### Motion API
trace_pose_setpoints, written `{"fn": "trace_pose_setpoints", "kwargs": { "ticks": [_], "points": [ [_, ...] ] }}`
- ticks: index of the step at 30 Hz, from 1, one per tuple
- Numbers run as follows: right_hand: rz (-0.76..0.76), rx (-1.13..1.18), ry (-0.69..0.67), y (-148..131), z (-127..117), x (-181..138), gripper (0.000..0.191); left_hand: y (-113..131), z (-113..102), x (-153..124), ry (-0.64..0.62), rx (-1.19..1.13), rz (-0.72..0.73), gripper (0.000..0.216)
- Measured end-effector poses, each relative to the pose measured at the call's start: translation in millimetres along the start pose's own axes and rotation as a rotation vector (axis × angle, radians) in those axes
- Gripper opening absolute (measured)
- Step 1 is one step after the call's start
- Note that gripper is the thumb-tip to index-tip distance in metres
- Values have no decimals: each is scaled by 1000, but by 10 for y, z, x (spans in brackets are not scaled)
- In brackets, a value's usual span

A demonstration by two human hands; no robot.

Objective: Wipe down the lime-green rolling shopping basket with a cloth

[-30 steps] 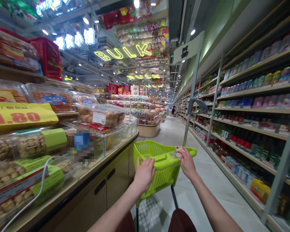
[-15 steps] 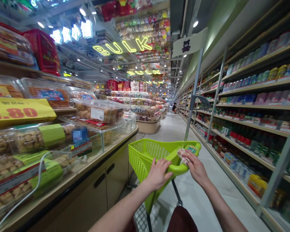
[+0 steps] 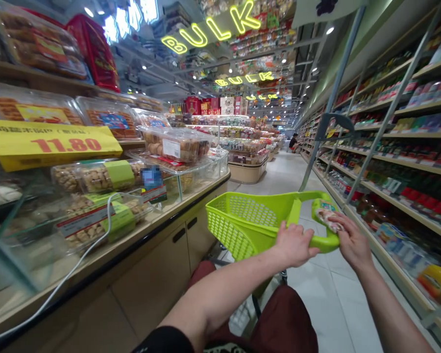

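A bright green shopping cart [image 3: 244, 215] with a perforated basket stands in front of me. My left hand [image 3: 293, 244] is closed around the near bar of its handle, thumb pointing right. At the handle's right end, my right hand [image 3: 354, 242] pinches a crumpled pinkish-white cloth or wipe [image 3: 328, 217] and presses it against the handle. Beside the cloth, a colourful label [image 3: 322, 206] shows on the green plastic. Most of the right fingertips are hidden behind the cloth and handle.
Left of the cart runs a counter [image 3: 147, 250] with packaged pastries [image 3: 180, 144] and a yellow price sign [image 3: 59, 144]. A white cable [image 3: 108, 220] hangs over its edge. A metal post [image 3: 332, 98] and stocked shelves [image 3: 407, 162] line the right. Down the aisle a person [image 3: 293, 142] crouches.
My view has turned left and tilted down, and the cart appears further right against my body. Both hands stay at the handle, the cloth still in the right one.
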State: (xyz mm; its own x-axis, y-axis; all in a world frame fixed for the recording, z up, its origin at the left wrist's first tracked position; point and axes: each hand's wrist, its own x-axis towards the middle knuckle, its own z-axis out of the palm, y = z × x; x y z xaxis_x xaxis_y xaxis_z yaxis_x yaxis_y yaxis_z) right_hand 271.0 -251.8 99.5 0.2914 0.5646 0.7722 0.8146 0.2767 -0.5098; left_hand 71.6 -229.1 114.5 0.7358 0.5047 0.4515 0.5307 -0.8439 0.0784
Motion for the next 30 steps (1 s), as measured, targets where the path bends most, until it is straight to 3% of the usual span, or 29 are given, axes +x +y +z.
{"fn": "trace_pose_setpoints", "kwargs": {
  "ticks": [5, 8, 10, 15, 19, 23, 25, 30],
  "points": [
    [97, 50, 57, 300, -139, 64, 27, -531, 213, -190, -92, -73, -198, 49],
    [26, 31, 44, 200, -210, 6, 25, -879, 286, -314, -205, -56, -341, 43],
    [-84, -23, -24, 32, -186, -81, 27, -986, 330, -337, -225, -40, -383, 42],
    [-327, -350, -167, -356, 140, -302, 27, -993, 440, -358, -195, -45, -371, 46],
    [-283, -580, -130, -310, 253, -251, 31, -1203, 504, -580, -117, 3, -438, 48],
    [-204, -597, -37, -144, 231, -112, 34, -1505, 551, -777, -127, 3, -474, 52],
    [-184, -584, -30, -137, 351, -116, 33, -1557, 567, -805, -121, -2, -445, 54],
    [-276, -529, -293, -316, 939, -304, 33, -1532, 596, -797, -115, -4, -407, 58]
  ]
}}
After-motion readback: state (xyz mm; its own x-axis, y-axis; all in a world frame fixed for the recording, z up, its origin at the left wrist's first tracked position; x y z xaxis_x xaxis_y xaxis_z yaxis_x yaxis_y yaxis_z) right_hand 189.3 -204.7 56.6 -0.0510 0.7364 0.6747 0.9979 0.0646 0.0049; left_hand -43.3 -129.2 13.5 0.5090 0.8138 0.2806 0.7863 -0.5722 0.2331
